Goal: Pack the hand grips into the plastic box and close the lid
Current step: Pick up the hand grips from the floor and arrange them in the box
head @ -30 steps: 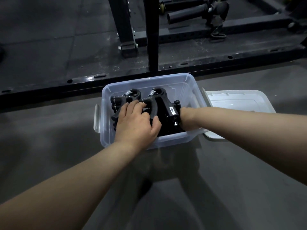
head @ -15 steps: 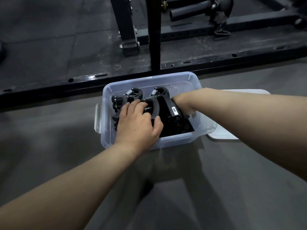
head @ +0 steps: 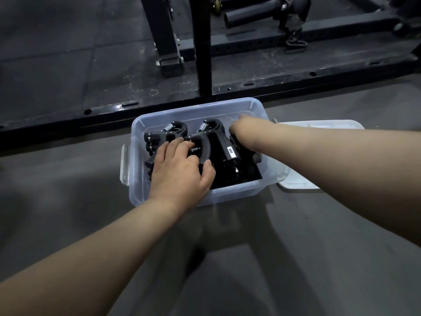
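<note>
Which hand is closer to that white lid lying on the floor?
Right. The right hand is inside the plastic box at its lid-side end; the left hand rests on the hand grips toward the far side from the lid.

r hand (head: 239,131) fingers hidden in box (head: 136,179); lid (head: 319,125) partly behind forearm.

Grey floor (head: 296,258) has the clear box (head: 227,196) sitting on it, lid (head: 319,126) flat right beside the box.
</note>
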